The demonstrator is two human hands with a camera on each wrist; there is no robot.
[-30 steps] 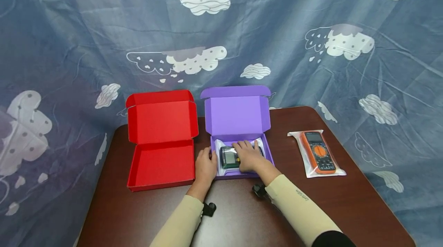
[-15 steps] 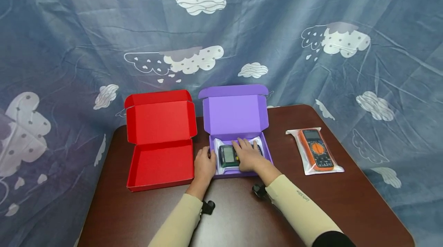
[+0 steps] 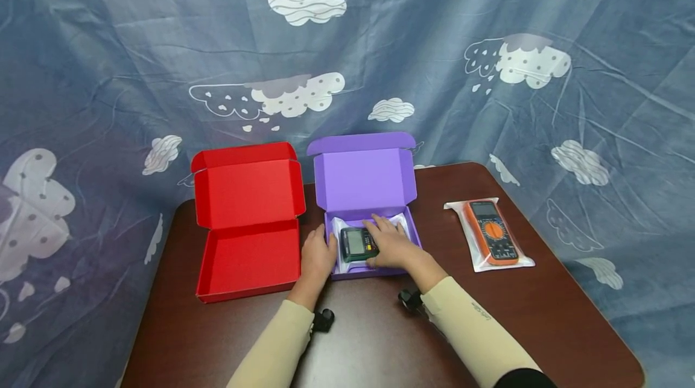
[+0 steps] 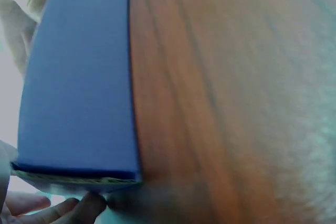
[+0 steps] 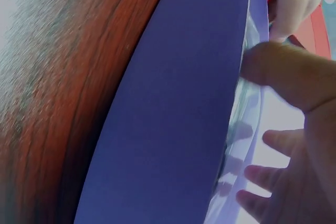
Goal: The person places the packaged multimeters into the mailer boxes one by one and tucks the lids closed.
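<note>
An open purple box (image 3: 365, 180) holds a dark green multimeter (image 3: 355, 244) in a clear plastic bag, its screen end to the left. My left hand (image 3: 317, 255) holds the box's left wall, with the thumb at the rim and fingers along the outside. Fingertips (image 4: 86, 208) press that side in the left wrist view. My right hand (image 3: 393, 247) lies over the multimeter's right part and hides it. Its fingers are spread and nearly straight, with the thumb (image 5: 283, 69) near the front wall in the right wrist view.
An open red box (image 3: 250, 255) stands just left of the purple one, with nothing in it. An orange multimeter (image 3: 493, 232) in a clear bag lies at the right on the brown table (image 3: 564, 321). A blue cloud-print cloth (image 3: 423, 44) hangs behind.
My right hand has shifted slightly right over the green multimeter, baring more of its middle. My left hand stays at the purple box's left wall. The head view has turned slightly.
</note>
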